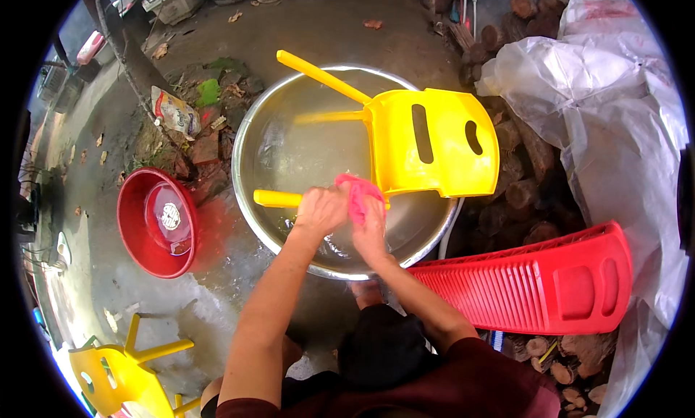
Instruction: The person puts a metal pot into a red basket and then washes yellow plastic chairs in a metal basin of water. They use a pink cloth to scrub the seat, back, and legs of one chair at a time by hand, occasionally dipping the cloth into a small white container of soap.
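Observation:
A small yellow plastic chair [434, 141] lies tipped over a round metal basin [239, 163], its slotted back toward the right rim and its legs toward the left. Cloudy water stands in the basin, and one leg dips into it. Around the near leg [274, 198] my left hand [321, 209] is closed, its fingers meeting a wet pink cloth [358, 195]. My right hand [372, 230] grips that cloth against the same leg, close to the seat. The fingers' undersides and part of the leg are hidden.
A red plastic basin [127, 222] sits on the wet floor at left. Another yellow chair [127, 382] lies lower left. At right are a ribbed red plastic piece [488, 293], stacked firewood [521, 192] and a plastic sheet [586, 103]. A detergent pouch [176, 114] lies upper left.

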{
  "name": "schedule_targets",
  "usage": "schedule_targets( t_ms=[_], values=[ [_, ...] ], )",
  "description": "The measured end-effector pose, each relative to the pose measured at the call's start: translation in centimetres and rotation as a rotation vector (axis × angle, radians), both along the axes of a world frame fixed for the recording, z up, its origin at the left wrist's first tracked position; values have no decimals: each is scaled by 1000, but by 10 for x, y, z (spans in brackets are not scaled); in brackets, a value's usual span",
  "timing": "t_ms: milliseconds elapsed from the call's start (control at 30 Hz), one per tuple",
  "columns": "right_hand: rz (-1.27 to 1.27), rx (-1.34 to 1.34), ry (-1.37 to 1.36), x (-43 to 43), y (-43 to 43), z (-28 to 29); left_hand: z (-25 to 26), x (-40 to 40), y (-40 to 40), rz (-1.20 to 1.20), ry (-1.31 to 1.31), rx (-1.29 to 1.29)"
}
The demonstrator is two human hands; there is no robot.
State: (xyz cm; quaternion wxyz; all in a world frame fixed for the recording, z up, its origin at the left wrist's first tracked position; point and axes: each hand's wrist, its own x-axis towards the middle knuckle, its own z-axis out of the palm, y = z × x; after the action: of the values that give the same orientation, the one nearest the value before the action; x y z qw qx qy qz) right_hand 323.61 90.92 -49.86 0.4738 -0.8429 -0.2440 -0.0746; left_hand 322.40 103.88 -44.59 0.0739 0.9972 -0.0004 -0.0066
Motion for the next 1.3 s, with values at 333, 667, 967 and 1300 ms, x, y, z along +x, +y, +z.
schedule_targets(
  t_ms=[333,667,967,1300],
  values=[
    [143,-137,-120,20,-52,-5,20,-37,38,-189,-129,392],
    [45,710,478,8,-37,43,74,-84,44,44,-461,19],
    [502,650,970,-7,-30,90,61,-57,-9,499,-320,-1608],
    [-49,726,787,51,-67,-23,42,-56,24,-40,-385,196]
  ],
)
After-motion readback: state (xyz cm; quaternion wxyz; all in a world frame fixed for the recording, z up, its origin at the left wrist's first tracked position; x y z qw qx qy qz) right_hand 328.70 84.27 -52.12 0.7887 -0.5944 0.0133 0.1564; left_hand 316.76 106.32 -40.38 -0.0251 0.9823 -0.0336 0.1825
